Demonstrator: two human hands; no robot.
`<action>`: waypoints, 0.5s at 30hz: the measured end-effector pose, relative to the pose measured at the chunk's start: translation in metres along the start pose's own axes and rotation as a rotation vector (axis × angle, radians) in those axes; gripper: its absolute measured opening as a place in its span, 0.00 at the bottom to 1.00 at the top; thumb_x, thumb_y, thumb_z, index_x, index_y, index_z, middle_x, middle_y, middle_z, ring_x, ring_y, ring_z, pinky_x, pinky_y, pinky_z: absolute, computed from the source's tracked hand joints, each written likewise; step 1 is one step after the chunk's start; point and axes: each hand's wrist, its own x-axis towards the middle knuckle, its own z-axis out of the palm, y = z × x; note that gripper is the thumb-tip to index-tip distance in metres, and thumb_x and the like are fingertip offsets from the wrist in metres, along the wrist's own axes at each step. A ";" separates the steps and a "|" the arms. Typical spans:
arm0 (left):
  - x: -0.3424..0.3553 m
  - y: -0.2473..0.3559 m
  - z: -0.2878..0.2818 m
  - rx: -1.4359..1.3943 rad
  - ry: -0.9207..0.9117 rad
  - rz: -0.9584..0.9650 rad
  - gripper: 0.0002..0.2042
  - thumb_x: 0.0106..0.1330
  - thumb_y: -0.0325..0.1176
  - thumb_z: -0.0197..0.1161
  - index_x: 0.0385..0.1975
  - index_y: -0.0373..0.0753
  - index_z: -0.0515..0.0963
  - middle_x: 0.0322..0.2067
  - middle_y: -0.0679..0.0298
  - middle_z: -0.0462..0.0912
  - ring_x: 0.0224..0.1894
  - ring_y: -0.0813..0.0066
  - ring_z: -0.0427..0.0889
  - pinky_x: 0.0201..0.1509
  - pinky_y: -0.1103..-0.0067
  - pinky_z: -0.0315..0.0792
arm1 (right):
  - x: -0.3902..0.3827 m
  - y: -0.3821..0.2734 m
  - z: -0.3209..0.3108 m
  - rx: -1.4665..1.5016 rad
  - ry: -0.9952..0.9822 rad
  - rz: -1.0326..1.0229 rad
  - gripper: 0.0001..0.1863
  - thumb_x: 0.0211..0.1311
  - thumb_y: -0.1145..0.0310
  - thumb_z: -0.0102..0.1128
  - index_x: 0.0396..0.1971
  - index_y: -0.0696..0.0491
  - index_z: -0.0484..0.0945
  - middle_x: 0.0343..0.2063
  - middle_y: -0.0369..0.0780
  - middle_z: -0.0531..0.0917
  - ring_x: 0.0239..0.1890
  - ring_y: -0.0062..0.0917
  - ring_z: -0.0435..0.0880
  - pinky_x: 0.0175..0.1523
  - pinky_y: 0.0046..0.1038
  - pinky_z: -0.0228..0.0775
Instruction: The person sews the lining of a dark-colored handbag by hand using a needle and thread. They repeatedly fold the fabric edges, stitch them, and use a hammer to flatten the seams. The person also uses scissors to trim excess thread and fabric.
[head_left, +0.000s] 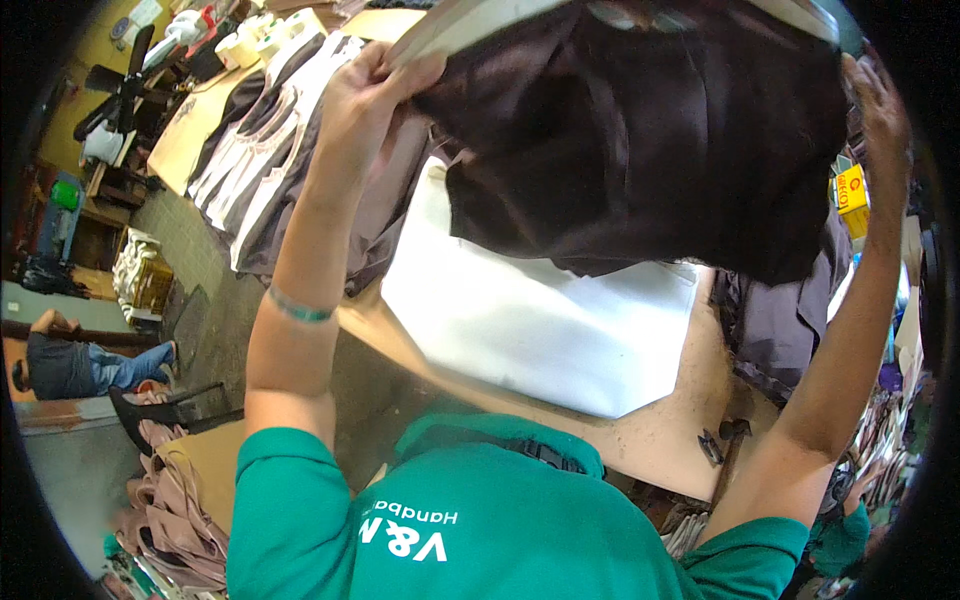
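Broadly, a tan, smooth-faced worktop point(640, 440) spreads underneath, its surface faintly marked. Above it hangs a dark brown, thin-looking cloth point(650, 150), softly creased down the middle and uneven along its lower edge, stretched between the person's two raised hands. The left grip point(375, 85) pinches its upper left corner between thumb and fingers; the right grip point(877, 100) holds the opposite side, close to the rim of the view. Partly hidden by the cloth, a white panel point(540, 320) lies flat, smooth and stiff-looking, its near corners cut at a slant. To the right, dark fabric pieces point(785, 320) lie limp and rumpled. Smaller still, a dark-headed hammer point(736, 430) rests near a little dark tool point(711, 447).
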 end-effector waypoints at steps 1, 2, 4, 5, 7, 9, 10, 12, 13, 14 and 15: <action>0.009 -0.008 -0.003 -0.040 -0.011 -0.030 0.09 0.54 0.28 0.65 0.32 0.36 0.73 0.24 0.70 0.76 0.26 0.88 0.74 0.29 0.91 0.69 | -0.004 -0.045 0.022 0.376 -0.012 0.159 0.21 0.60 0.60 0.52 0.52 0.49 0.69 0.51 0.39 0.72 0.54 0.24 0.69 0.60 0.25 0.56; 0.009 -0.008 -0.022 -0.015 0.027 -0.052 0.10 0.53 0.28 0.65 0.33 0.36 0.73 0.25 0.69 0.77 0.26 0.87 0.75 0.30 0.90 0.71 | -0.018 -0.082 0.068 0.431 -0.117 0.038 0.21 0.58 0.59 0.53 0.50 0.52 0.70 0.50 0.42 0.73 0.53 0.28 0.71 0.58 0.27 0.59; 0.021 -0.036 -0.054 0.070 -0.053 -0.228 0.11 0.57 0.28 0.61 0.39 0.35 0.73 0.36 0.63 0.79 0.38 0.81 0.76 0.45 0.83 0.71 | -0.051 -0.136 0.100 0.500 -0.276 -0.040 0.22 0.54 0.60 0.57 0.48 0.54 0.72 0.48 0.44 0.74 0.52 0.33 0.71 0.56 0.29 0.60; 0.023 -0.059 -0.059 0.131 -0.007 -0.155 0.16 0.57 0.29 0.62 0.44 0.35 0.70 0.36 0.62 0.78 0.37 0.79 0.77 0.44 0.82 0.71 | -0.072 -0.148 0.116 0.426 -0.367 -0.071 0.23 0.54 0.59 0.57 0.48 0.54 0.71 0.48 0.46 0.73 0.53 0.36 0.70 0.57 0.30 0.59; 0.009 -0.068 -0.059 0.500 -0.043 -0.069 0.27 0.55 0.32 0.63 0.53 0.33 0.61 0.39 0.60 0.77 0.39 0.76 0.76 0.44 0.81 0.71 | -0.112 -0.145 0.151 0.279 -0.601 -0.099 0.25 0.54 0.60 0.56 0.52 0.53 0.68 0.52 0.49 0.69 0.55 0.39 0.66 0.59 0.31 0.57; -0.014 -0.078 -0.078 0.844 -0.090 0.005 0.31 0.54 0.32 0.64 0.57 0.33 0.58 0.43 0.57 0.76 0.42 0.70 0.75 0.49 0.78 0.69 | -0.129 -0.148 0.166 0.463 -0.626 0.062 0.24 0.54 0.63 0.55 0.51 0.56 0.67 0.52 0.48 0.68 0.55 0.40 0.66 0.59 0.31 0.57; -0.026 -0.073 -0.086 0.975 -0.120 -0.093 0.29 0.51 0.35 0.65 0.53 0.36 0.63 0.44 0.51 0.76 0.47 0.59 0.76 0.51 0.72 0.68 | -0.132 -0.148 0.164 0.472 -0.611 0.070 0.24 0.54 0.64 0.55 0.51 0.57 0.67 0.52 0.48 0.68 0.55 0.40 0.67 0.58 0.31 0.57; -0.049 -0.085 -0.113 1.057 -0.165 -0.168 0.17 0.52 0.33 0.63 0.42 0.35 0.73 0.45 0.53 0.75 0.48 0.59 0.74 0.52 0.73 0.67 | -0.134 -0.154 0.154 0.458 -0.501 0.055 0.23 0.54 0.66 0.55 0.50 0.57 0.68 0.51 0.48 0.69 0.54 0.40 0.67 0.58 0.31 0.57; -0.054 -0.089 -0.127 1.186 -0.119 -0.106 0.15 0.52 0.32 0.63 0.40 0.35 0.74 0.44 0.54 0.75 0.48 0.59 0.74 0.52 0.72 0.67 | -0.136 -0.165 0.146 0.470 -0.367 0.065 0.21 0.54 0.68 0.55 0.48 0.57 0.69 0.50 0.47 0.70 0.54 0.39 0.68 0.58 0.32 0.57; -0.059 -0.091 -0.143 1.316 -0.078 -0.046 0.14 0.52 0.32 0.62 0.37 0.35 0.75 0.44 0.54 0.75 0.47 0.58 0.74 0.52 0.72 0.67 | -0.140 -0.176 0.134 0.434 -0.276 0.036 0.20 0.53 0.71 0.56 0.47 0.57 0.70 0.50 0.46 0.71 0.53 0.38 0.69 0.58 0.33 0.58; -0.058 -0.089 -0.158 1.324 0.019 -0.024 0.13 0.52 0.31 0.62 0.37 0.35 0.75 0.44 0.54 0.75 0.48 0.59 0.74 0.52 0.73 0.67 | -0.146 -0.186 0.124 0.418 -0.202 -0.019 0.18 0.51 0.75 0.56 0.45 0.56 0.71 0.49 0.45 0.72 0.53 0.39 0.69 0.58 0.35 0.58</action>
